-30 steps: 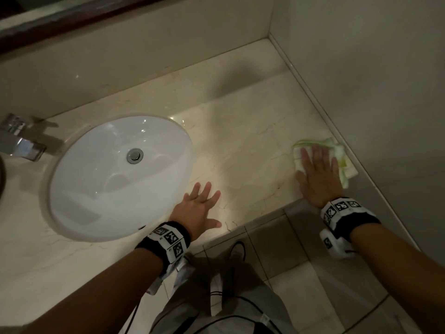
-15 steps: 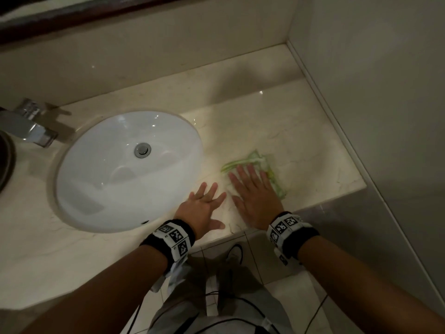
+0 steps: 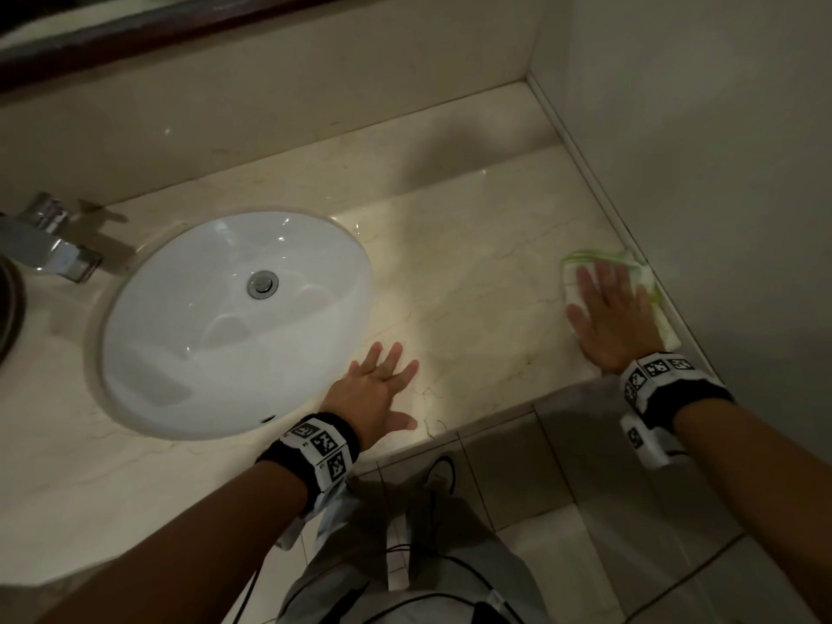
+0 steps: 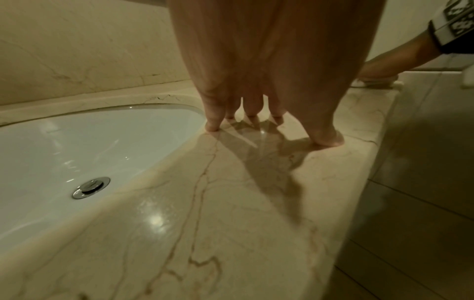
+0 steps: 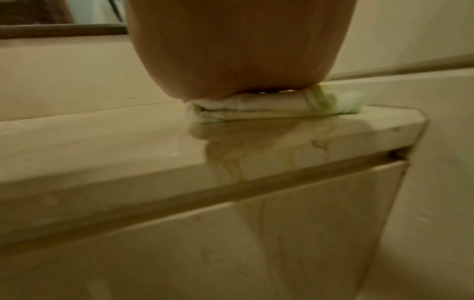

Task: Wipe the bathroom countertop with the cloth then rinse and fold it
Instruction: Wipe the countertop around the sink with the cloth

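Head view — my right hand (image 3: 614, 322) presses flat on the folded cloth (image 3: 571, 281).
Left hand (image 3: 376, 391) splayed, holding nothing — just right of the sink (image 3: 135, 353).

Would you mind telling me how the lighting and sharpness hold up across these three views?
Head view: dim overall, one bright patch on the countertop, and the right hand on the cloth is motion-blurred. Left wrist view: sharp, with the left hand casting a hard shadow beside the sink and a glare spot near the camera. Right wrist view: soft and smeared throughout.
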The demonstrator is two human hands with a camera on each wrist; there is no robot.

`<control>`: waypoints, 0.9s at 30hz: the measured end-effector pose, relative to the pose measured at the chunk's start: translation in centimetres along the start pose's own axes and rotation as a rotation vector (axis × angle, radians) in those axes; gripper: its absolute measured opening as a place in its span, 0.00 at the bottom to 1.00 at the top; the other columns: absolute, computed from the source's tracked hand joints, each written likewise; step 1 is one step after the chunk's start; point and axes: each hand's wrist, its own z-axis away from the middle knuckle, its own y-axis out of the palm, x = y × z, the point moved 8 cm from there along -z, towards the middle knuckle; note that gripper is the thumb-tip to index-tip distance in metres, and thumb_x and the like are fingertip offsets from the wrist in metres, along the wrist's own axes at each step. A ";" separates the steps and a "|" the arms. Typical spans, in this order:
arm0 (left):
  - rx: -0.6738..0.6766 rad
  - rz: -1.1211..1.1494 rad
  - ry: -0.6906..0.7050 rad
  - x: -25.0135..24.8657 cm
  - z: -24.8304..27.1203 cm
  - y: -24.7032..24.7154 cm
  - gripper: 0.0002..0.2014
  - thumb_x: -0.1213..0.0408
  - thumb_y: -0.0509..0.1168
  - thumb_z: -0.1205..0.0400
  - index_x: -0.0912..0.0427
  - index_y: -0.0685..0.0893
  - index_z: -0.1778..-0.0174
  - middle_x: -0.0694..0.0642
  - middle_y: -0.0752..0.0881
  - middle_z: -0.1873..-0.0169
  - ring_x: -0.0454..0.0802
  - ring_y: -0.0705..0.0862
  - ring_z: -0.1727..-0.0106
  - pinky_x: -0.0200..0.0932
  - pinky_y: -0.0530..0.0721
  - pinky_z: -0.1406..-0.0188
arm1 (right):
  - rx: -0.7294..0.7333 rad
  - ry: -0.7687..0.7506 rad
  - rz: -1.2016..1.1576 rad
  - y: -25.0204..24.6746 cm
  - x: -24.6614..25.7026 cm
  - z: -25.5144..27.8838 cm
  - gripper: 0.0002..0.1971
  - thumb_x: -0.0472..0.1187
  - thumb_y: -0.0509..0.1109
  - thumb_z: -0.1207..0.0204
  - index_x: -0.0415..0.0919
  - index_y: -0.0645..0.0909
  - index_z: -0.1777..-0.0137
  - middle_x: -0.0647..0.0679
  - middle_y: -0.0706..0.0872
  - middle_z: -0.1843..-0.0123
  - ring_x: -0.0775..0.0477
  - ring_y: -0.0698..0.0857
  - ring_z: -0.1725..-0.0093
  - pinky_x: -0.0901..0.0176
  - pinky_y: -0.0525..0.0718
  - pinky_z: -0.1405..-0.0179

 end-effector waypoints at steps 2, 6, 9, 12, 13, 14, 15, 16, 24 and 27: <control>0.000 0.002 -0.002 0.0 0.0 0.0 0.42 0.34 0.55 0.20 0.44 0.40 0.15 0.50 0.34 0.16 0.56 0.34 0.16 0.55 0.49 0.18 | 0.001 0.060 -0.026 0.4 0.8 0.0 0.33 0.61 0.39 0.17 0.52 0.36 0.15 0.48 0.35 0.13 0.41 0.34 0.15 0.37 0.36 0.18; 0.004 0.012 -0.006 0.1 -0.1 0.1 0.43 0.34 0.56 0.20 0.43 0.40 0.16 0.50 0.34 0.16 0.56 0.34 0.16 0.55 0.49 0.18 | -0.074 0.005 -0.043 0.8 5.1 0.7 0.34 0.59 0.39 0.17 0.47 0.42 0.14 0.42 0.40 0.13 0.34 0.38 0.15 0.31 0.40 0.19; 0.006 0.016 -0.006 0.1 -0.1 0.1 0.43 0.34 0.56 0.20 0.43 0.41 0.15 0.50 0.35 0.16 0.56 0.34 0.16 0.56 0.48 0.18 | -0.078 -0.168 0.002 1.7 11.2 2.5 0.36 0.60 0.39 0.19 0.45 0.46 0.14 0.39 0.45 0.13 0.31 0.42 0.15 0.29 0.43 0.19; 0.007 0.013 -0.006 0.0 -0.1 -0.1 0.43 0.34 0.56 0.20 0.43 0.41 0.15 0.50 0.35 0.16 0.56 0.35 0.16 0.55 0.49 0.18 | -0.094 -0.337 0.034 3.1 17.3 5.1 0.34 0.58 0.44 0.17 0.45 0.47 0.14 0.38 0.47 0.13 0.32 0.44 0.15 0.28 0.49 0.20; 0.006 0.012 -0.006 0.0 -0.1 -0.1 0.42 0.34 0.56 0.20 0.43 0.41 0.15 0.50 0.35 0.16 0.56 0.35 0.16 0.55 0.49 0.18 | -0.096 -0.363 0.025 3.4 18.3 5.6 0.33 0.57 0.46 0.17 0.45 0.48 0.14 0.39 0.48 0.13 0.32 0.44 0.15 0.28 0.49 0.20; 0.006 0.013 -0.008 0.0 -0.1 -0.2 0.42 0.35 0.56 0.19 0.43 0.41 0.15 0.50 0.35 0.16 0.56 0.35 0.16 0.55 0.49 0.17 | -0.098 -0.374 0.017 3.4 18.7 5.9 0.33 0.57 0.47 0.16 0.46 0.48 0.14 0.39 0.48 0.13 0.33 0.44 0.15 0.28 0.49 0.19; 0.009 0.016 -0.008 0.0 -0.1 -0.2 0.42 0.35 0.57 0.19 0.43 0.41 0.15 0.50 0.35 0.16 0.56 0.35 0.16 0.55 0.48 0.17 | -0.103 -0.383 0.017 3.5 18.6 5.9 0.33 0.57 0.47 0.16 0.46 0.48 0.14 0.40 0.48 0.13 0.34 0.44 0.15 0.29 0.49 0.19; 0.013 0.018 -0.008 -0.1 -0.1 -0.2 0.42 0.35 0.57 0.19 0.43 0.41 0.15 0.50 0.35 0.16 0.55 0.35 0.16 0.55 0.48 0.17 | -0.109 -0.400 0.021 3.5 18.3 5.9 0.33 0.57 0.47 0.16 0.47 0.48 0.14 0.40 0.48 0.13 0.35 0.44 0.15 0.30 0.49 0.19; 0.016 0.043 -0.018 -0.1 0.1 -0.3 0.42 0.36 0.58 0.19 0.43 0.41 0.15 0.49 0.35 0.16 0.54 0.35 0.16 0.54 0.49 0.17 | -0.115 -0.354 0.043 1.6 12.5 3.2 0.31 0.59 0.43 0.16 0.52 0.48 0.14 0.45 0.49 0.12 0.40 0.45 0.14 0.39 0.42 0.17; 0.018 0.043 -0.019 -0.1 0.2 -0.4 0.42 0.37 0.57 0.19 0.43 0.41 0.15 0.49 0.34 0.16 0.54 0.35 0.16 0.54 0.49 0.17 | -0.110 -0.220 0.041 0.4 7.4 0.8 0.34 0.62 0.38 0.19 0.53 0.48 0.14 0.46 0.49 0.12 0.39 0.47 0.14 0.40 0.42 0.18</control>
